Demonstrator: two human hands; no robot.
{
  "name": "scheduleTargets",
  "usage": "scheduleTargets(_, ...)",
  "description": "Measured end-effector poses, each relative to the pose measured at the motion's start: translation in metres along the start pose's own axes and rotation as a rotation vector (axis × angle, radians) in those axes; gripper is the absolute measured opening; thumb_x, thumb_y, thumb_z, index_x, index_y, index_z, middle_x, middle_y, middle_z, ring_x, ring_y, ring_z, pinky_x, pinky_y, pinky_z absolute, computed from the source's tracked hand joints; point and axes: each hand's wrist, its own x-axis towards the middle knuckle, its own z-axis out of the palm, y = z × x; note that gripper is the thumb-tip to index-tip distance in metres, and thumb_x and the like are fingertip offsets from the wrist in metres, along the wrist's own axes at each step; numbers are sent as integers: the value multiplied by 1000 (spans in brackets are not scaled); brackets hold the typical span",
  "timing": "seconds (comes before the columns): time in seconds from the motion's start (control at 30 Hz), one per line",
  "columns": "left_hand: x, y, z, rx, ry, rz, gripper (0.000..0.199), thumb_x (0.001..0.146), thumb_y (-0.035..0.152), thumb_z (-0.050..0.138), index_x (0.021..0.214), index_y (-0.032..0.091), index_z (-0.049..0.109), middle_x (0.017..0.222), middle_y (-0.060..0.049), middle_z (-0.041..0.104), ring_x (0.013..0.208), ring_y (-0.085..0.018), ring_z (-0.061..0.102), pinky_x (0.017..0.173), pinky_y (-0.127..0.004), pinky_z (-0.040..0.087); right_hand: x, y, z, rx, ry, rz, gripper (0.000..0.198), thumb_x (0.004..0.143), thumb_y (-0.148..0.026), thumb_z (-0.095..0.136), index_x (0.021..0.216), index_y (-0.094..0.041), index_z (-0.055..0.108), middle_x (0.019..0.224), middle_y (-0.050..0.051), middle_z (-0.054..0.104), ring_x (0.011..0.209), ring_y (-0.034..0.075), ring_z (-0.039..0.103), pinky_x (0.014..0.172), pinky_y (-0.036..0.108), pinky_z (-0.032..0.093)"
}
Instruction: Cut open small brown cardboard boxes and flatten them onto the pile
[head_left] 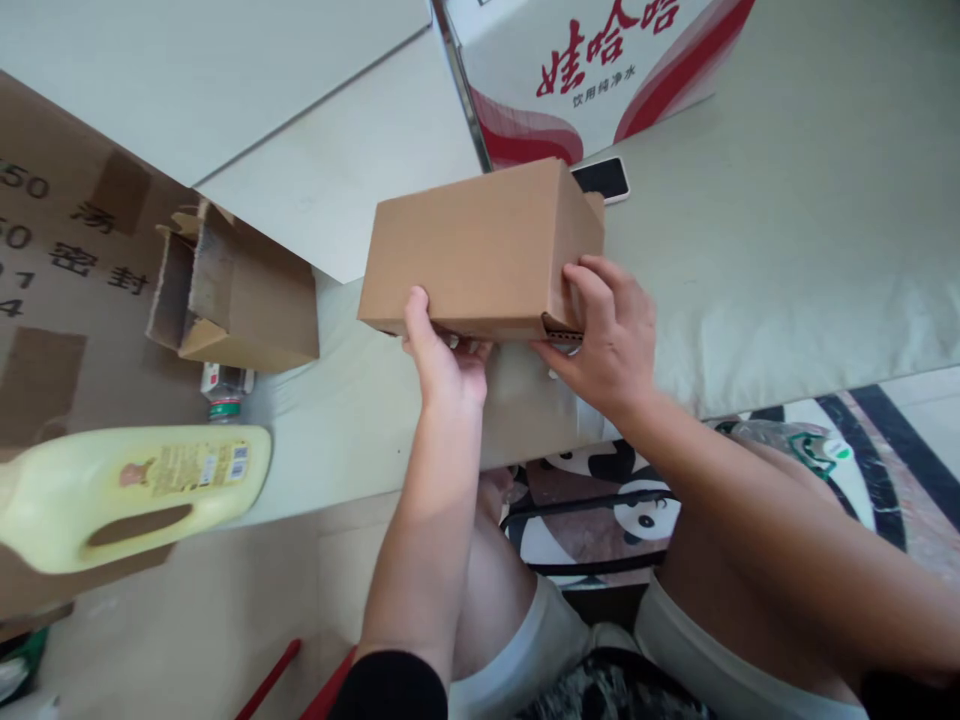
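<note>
"Starting from the left, what could get in the way?"

"The pale yellow handled jug (142, 480), then a green-capped bottle (226, 390) and the open cardboard box (262, 290) above it. All are apart from the work, so I'd hold the elbow in on that side."

"And the left hand (442, 365)?"

"Its grip is closed on the brown cardboard box (465, 250), thumb on the near face, fingers underneath. I'd let it bear the weight with a light squeeze, since thin board probably dents."

"Where exactly is that box?"

"Between the two hands, over the cloth-covered surface (787, 250), one broad plain side facing us. Whether its far lower edge touches the cloth, I can't tell."

"How about the right hand (615, 330)?"

"Its grip closes on the box's right end: fingers on the end panel, thumb by the lower corner, where corrugated board shows. I'd steady that corner with the fingertips, so the board doesn't bend or tear."

"Anything behind?"

"The Wahaha water carton (600, 80), and the phone (613, 180), partly hidden by the box's right end. Any turn should clear both."
</note>
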Motion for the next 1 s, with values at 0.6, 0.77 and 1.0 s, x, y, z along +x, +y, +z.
scheduleTargets(0.6,24,29,-33,-155,204,265,58,86,58,64,135,42,39,155,-1,44,138,-27,50,102,-52,55,-10,7,-8,-25,-509,105,12,86,-28,52,96,-24,60,87,8,73,58,20,56,54,33,36)
scheduleTargets(0.77,29,23,-33,-74,160,254,52,89,66,54,136,46,43,161,1,37,146,-27,45,102,-49,56,-20,-11,-1,469,-550,212,33,88,-35,55,117,-24,44,95,5,75,51,15,58,56,33,46)
scheduleTargets(1.0,32,27,-32,-113,157,206,57,89,66,54,140,45,37,163,-1,36,144,-27,48,99,-49,57,-20,-19,0,464,-501,135,24,91,-39,59,109,-23,61,89,5,72,61,17,62,57,32,49)
